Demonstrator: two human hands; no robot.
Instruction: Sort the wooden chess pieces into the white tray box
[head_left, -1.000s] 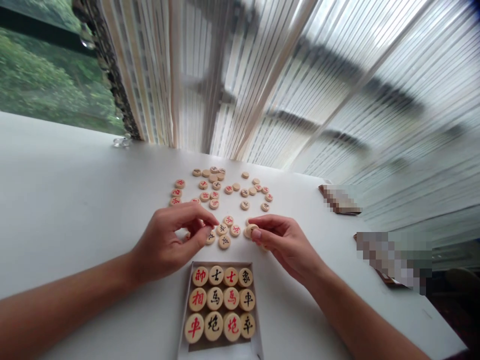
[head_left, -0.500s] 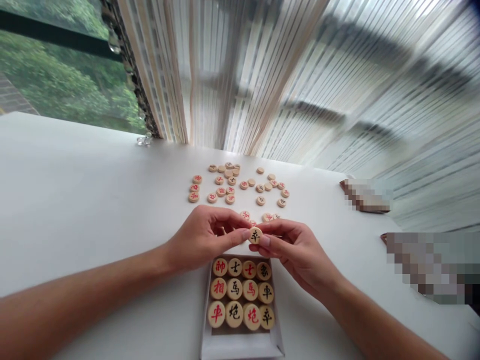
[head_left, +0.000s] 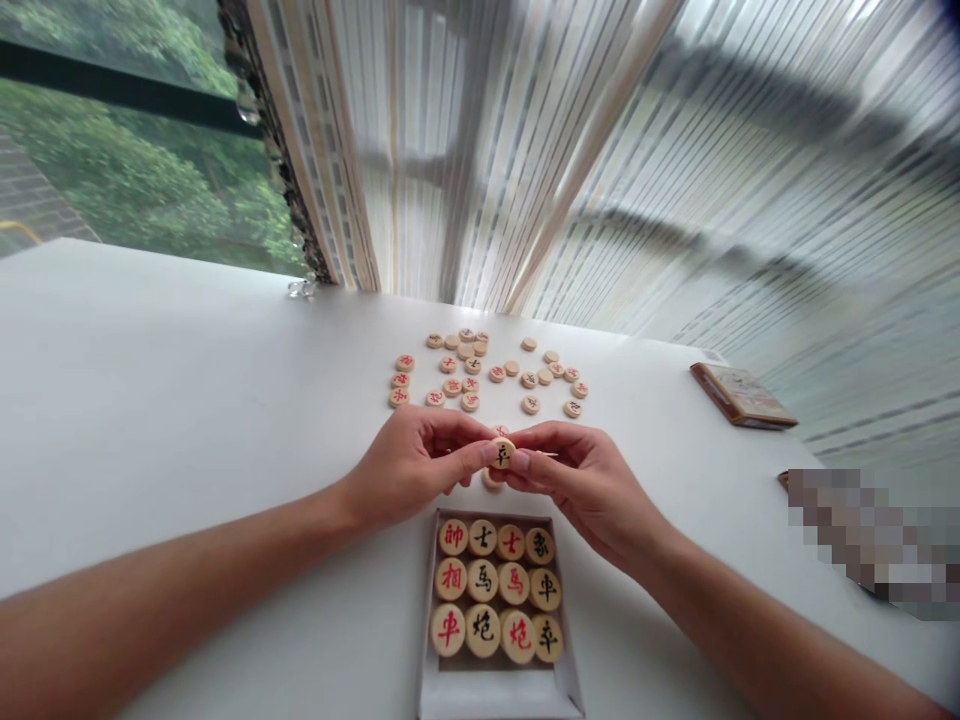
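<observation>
Between both hands, just beyond the box, is a round wooden Chinese chess piece [head_left: 502, 454] with a black character facing me. My left hand [head_left: 424, 455] is closed, its thumb and fingers pinching the piece's left side. From the right, my right hand [head_left: 581, 470] pinches the same piece. Another pale piece [head_left: 492, 480] shows just under the fingers; whether it is touched, I cannot tell. The shallow white box [head_left: 501, 692] nearest me holds rows of red- and black-marked pieces, with a bare strip at its near end.
Loose chess pieces [head_left: 470, 401] lie scattered on the white table [head_left: 187, 400] beyond my hands, some face up, some blank side up. At the right are a brown-edged flat box [head_left: 742, 395] and a blurred-out object [head_left: 862, 530]. A striped string curtain [head_left: 450, 150] hangs behind.
Both hands have moved slightly away from the white box, still pinching the same piece. A pale piece now shows below the fingers. The whole view has shifted a little.
</observation>
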